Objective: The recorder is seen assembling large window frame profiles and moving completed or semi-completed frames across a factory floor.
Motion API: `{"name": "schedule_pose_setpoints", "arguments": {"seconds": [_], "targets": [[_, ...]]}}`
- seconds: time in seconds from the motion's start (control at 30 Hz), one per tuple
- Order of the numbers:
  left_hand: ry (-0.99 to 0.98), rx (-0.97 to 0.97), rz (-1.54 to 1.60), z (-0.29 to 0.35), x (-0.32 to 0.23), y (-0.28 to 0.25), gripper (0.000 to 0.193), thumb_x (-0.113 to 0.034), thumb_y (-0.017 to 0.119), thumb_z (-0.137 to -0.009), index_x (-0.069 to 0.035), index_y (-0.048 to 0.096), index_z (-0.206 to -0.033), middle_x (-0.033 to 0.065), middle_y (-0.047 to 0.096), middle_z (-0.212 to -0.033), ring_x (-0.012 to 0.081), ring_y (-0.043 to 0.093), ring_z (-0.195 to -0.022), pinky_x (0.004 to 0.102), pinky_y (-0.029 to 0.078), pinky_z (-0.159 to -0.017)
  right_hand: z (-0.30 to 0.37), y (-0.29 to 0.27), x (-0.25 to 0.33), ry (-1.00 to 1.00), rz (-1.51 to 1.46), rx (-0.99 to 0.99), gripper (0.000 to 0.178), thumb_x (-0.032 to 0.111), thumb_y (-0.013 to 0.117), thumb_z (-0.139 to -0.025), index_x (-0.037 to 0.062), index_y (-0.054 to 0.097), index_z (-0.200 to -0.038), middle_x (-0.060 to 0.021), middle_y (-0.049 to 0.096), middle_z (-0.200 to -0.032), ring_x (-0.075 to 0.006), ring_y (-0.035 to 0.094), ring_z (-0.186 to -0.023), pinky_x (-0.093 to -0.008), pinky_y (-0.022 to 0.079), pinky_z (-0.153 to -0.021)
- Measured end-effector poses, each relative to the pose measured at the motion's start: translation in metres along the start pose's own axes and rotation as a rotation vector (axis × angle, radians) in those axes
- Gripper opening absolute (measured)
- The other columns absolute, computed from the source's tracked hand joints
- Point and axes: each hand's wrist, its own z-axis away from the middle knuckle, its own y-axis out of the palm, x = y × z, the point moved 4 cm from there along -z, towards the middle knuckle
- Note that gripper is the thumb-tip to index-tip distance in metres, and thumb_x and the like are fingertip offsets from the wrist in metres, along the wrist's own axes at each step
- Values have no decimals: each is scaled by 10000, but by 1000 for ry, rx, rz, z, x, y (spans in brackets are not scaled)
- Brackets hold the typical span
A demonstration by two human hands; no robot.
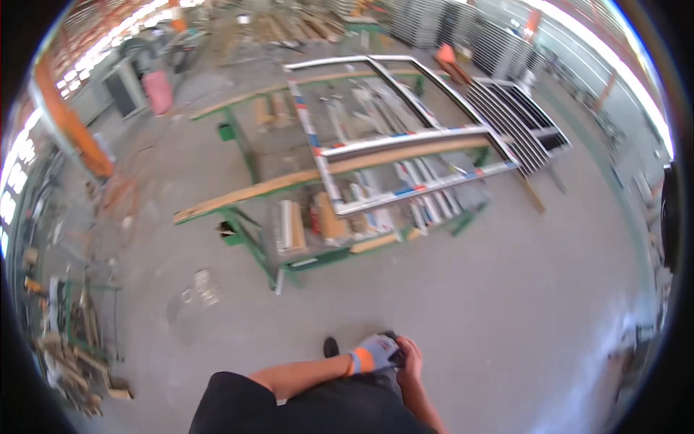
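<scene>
Close to my body at the bottom, my left hand [378, 353] wears a grey work glove [366, 357] with an orange cuff and dark finger ends. Bare and curled inward, my right hand [410, 356] meets the left at those dark finger ends and grips the glove there. The left fingers are hidden between the glove and the right hand. Beyond the hands, a large white window frame [405, 135] with crossbars lies on a green-legged trestle table [254, 189] topped with wooden beams.
Metal profiles and wood pieces fill the table's lower shelf [340, 253]. A slatted dark panel [517, 123] leans at its right end. Scrap wood [72, 369] and a green rack [92, 318] stand at left. An orange column [72, 123] rises behind; stacked profiles [426, 29] line the back.
</scene>
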Motion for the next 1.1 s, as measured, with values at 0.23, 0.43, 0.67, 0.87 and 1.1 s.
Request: {"name": "schedule_pose_setpoints", "arguments": {"seconds": [0.23, 0.43, 0.67, 0.87, 1.1], "targets": [[-188, 55, -180, -197, 67, -56, 397, -436, 541, -880, -69, 627, -1003, 154, 662, -1050, 311, 609, -1030, 418, 454, -912, -209, -37, 82, -211, 102, 240, 420, -82, 496, -823, -29, 552, -1236, -106, 663, -1091, -151, 623, -978, -274, 504, -791], [-413, -25, 76, -348, 84, -98, 328, -371, 556, -878, -66, 633, -970, 151, 672, -980, 345, 639, -936, 443, 493, -826, -346, -64, 203, -54, 156, 174, 196, -77, 528, -868, -13, 602, -1038, -59, 681, -863, -116, 648, -718, -253, 522, -631], [-393, -137, -157, -453, 127, -152, 308, -382, 538, -881, -116, 642, -996, 156, 682, -972, 339, 654, -897, 440, 504, -776, -459, -35, 292, -383, 555, 373, 102, -88, 511, -853, -8, 564, -888, -90, 660, -822, -154, 668, -715, -293, 549, -641], [-542, -235, 29, -518, 206, -217, 292, -368, 569, -875, -95, 659, -929, 159, 681, -886, 345, 652, -838, 437, 503, -736, -538, 26, 370, -833, 808, 398, 180, -108, 519, -793, 16, 601, -894, -136, 629, -966, -292, 673, -718, -358, 558, -668], [-87, -310, 0, -617, 218, -310, 248, -345, 611, -845, -122, 657, -943, 119, 649, -887, 333, 621, -856, 433, 485, -751, -634, 44, 379, -572, 1373, 254, 162, 131, 576, -864, 27, 626, -977, -168, 634, -1072, -383, 654, -805, -469, 535, -689]]}}
